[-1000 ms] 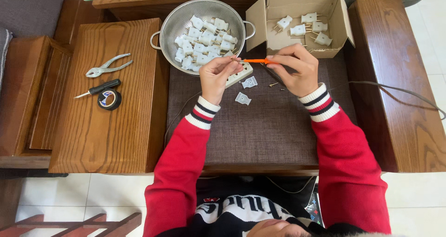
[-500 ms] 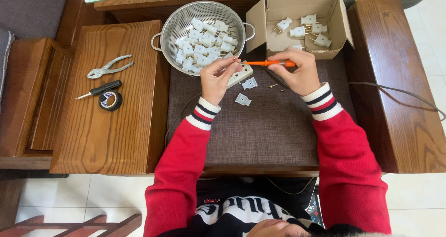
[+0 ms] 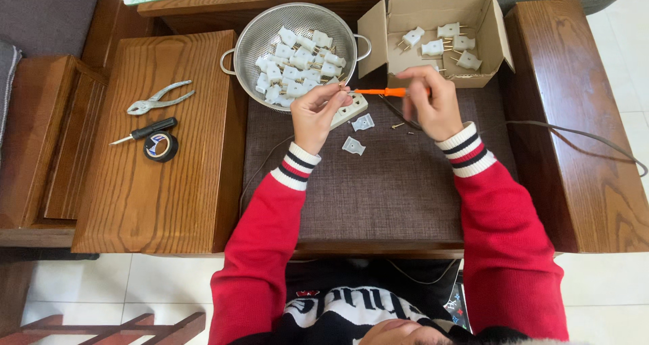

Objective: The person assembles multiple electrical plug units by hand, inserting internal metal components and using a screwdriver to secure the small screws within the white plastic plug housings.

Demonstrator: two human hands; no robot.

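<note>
1. A small white plug part (image 3: pixel 336 96) is pinched in the left hand (image 3: pixel 323 112), held just above the brown mat (image 3: pixel 378 189), between the colander and the box; its exact shape is hidden by the fingers.
2. An orange-handled screwdriver (image 3: pixel 382 92) is gripped by the right hand (image 3: pixel 429 102), tip pointed at the held part; contact looks likely, but cannot be confirmed.
3. Both hands are closed around their items, fingers curled, neither loose.
4. A white plug body (image 3: pixel 353 108), two loose white covers (image 3: pixel 363 122) (image 3: pixel 353 145) and a small screw (image 3: pixel 397 125) lie on the mat just beside the hands.
5. Progress, as judged: a few assembled-looking plugs are seen in the cardboard box (image 3: pixel 433 71); many more white plug pieces are piled in the metal colander (image 3: pixel 297 20), so most work seems left.
6. Pliers (image 3: pixel 159 98), a black screwdriver (image 3: pixel 143 131) and a tape roll (image 3: pixel 161 146) lie untouched on the wooden board (image 3: pixel 155 189), well apart.
</note>
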